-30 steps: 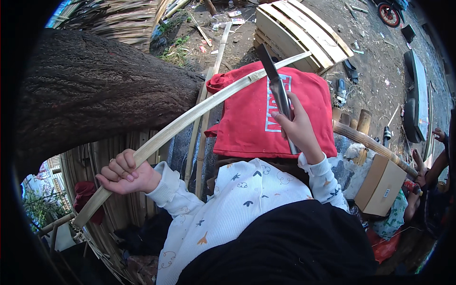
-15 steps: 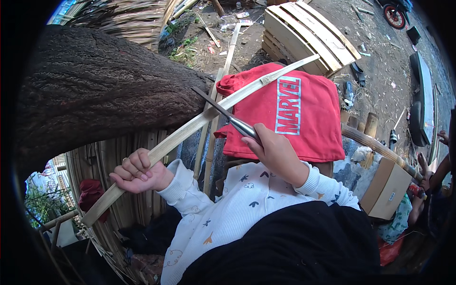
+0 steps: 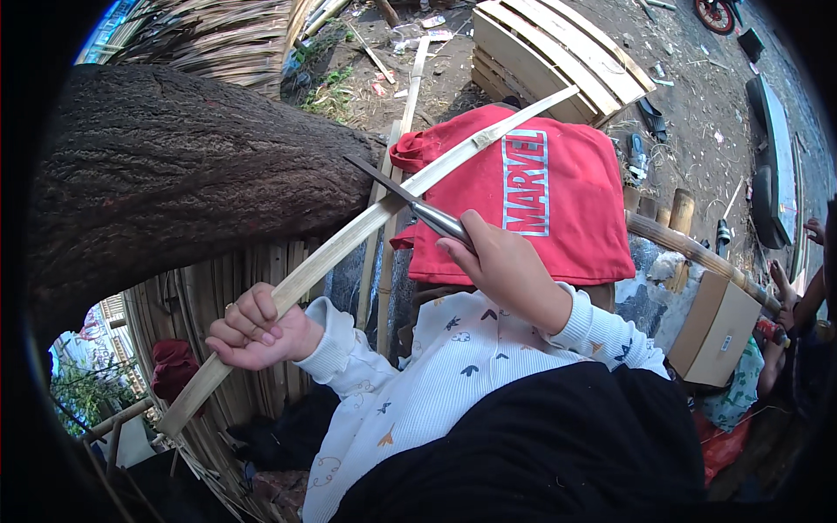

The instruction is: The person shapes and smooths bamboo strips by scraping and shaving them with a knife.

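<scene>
A long pale bamboo strip [image 3: 344, 241] runs slantwise from the lower left up over a red cloth bag [image 3: 580, 200]. Near its lower end my left hand [image 3: 261, 329] is closed around it. My right hand [image 3: 510, 266] grips the metal handle of a knife [image 3: 436, 220], its fingers wrapped round it. The dark blade crosses the strip near the strip's middle, beside the bag's left edge, and its tip points up and left toward the tree trunk. The strip's far end reaches past the bag toward a wooden slatted crate.
A thick tree trunk [image 3: 209, 161] fills the left side. The slatted crate [image 3: 558, 57] stands beyond the bag. At right are a bamboo pole [image 3: 697, 253], a cardboard box [image 3: 715, 331] and another person's arm [image 3: 813, 296]. More bamboo strips [image 3: 377, 253] lie beneath mine.
The view has shifted slightly. The knife sits a little farther left and higher in the picture, still across the strip. Both hands keep their grips.
</scene>
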Motion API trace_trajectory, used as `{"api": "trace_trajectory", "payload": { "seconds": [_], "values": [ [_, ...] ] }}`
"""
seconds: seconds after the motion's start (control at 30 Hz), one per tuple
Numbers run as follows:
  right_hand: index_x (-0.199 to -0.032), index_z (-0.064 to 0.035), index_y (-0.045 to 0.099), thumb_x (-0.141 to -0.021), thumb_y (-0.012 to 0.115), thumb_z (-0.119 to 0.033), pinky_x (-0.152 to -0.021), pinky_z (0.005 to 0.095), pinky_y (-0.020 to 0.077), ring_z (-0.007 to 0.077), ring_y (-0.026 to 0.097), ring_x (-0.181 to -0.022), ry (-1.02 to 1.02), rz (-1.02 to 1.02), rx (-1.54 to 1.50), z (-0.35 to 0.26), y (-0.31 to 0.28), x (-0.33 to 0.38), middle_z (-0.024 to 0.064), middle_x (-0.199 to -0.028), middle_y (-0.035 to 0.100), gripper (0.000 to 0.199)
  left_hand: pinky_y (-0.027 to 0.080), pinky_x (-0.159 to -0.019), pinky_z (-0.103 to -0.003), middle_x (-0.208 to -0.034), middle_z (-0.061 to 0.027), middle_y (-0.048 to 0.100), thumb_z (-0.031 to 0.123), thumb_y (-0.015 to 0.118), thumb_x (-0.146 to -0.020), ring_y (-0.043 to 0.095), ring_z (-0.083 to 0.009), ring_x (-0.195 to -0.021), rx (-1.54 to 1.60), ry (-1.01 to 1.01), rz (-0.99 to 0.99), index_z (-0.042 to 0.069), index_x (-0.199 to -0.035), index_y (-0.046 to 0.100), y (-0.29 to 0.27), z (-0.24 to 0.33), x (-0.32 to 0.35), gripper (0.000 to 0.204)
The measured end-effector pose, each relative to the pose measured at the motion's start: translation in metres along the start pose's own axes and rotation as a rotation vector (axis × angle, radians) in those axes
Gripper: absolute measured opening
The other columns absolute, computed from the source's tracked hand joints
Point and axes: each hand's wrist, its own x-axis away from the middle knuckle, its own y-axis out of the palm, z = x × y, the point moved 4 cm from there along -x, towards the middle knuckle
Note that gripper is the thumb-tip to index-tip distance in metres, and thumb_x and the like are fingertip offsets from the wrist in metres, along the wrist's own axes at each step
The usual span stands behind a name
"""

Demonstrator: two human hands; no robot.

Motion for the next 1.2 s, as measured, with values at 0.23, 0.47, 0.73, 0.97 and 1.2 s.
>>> {"api": "trace_trajectory", "payload": {
  "seconds": [0.23,0.47,0.73,0.97,1.2],
  "values": [
    [-0.086,-0.0049,0.048,-0.098,0.044,-0.036,-0.038,0.0225,0.0342,0.0050,0.045,-0.042,0.258,-0.193,-0.605,0.011,-0.004,0.008,-0.0014,-0.058,0.045,0.034,0.047,-0.056,-0.021,-0.057,0.0027,0.051,0.037,0.078,-0.074,0.053,-0.0074,-0.051,0.305,-0.097,-0.440,0.013,-0.072,0.050,0.021,0.000,-0.002,0.037],
    [-0.093,-0.0052,0.051,-0.098,0.045,-0.032,-0.037,0.0204,0.0338,0.0039,0.044,-0.040,0.329,-0.189,-0.693,0.025,-0.012,0.017,-0.0029,-0.058,0.045,0.028,0.053,-0.073,-0.024,-0.066,-0.0004,0.065,0.036,0.077,-0.075,0.067,-0.0126,-0.067,0.327,-0.332,-1.266,0.009,-0.075,0.064,0.050,-0.003,-0.016,0.030],
    [-0.093,-0.0004,0.053,-0.084,0.066,-0.019,-0.050,0.0291,0.0365,0.0125,0.044,-0.053,0.124,0.034,-0.394,0.012,-0.023,0.002,0.0042,-0.060,0.040,0.025,0.040,-0.045,-0.016,-0.044,0.0055,0.047,0.043,0.074,-0.077,0.043,-0.0030,-0.036,0.375,-0.177,-0.815,0.009,-0.059,0.054,0.014,-0.005,-0.013,0.044],
    [-0.105,-0.0004,0.053,-0.074,0.069,-0.004,-0.070,0.0305,0.0442,0.0237,0.055,-0.086,-0.275,-0.004,-0.246,-0.005,-0.005,-0.040,0.0119,-0.111,0.051,0.036,0.032,-0.038,-0.014,-0.042,0.0064,0.042,0.049,0.069,-0.080,0.035,-0.0017,-0.032,0.322,-0.113,-0.526,0.012,-0.058,0.047,0.002,-0.003,-0.004,0.048],
    [-0.113,0.0017,0.051,-0.077,0.064,-0.007,-0.086,0.0314,0.0437,0.0238,0.058,-0.099,-0.355,-0.163,-0.479,-0.016,0.017,-0.057,0.0148,-0.112,0.056,0.039,0.047,-0.067,-0.024,-0.067,0.0015,0.043,0.073,0.056,-0.073,0.049,-0.0091,-0.066,0.048,0.120,0.054,0.013,-0.077,0.044,-0.009,-0.014,0.015,0.061]
  ]
}}
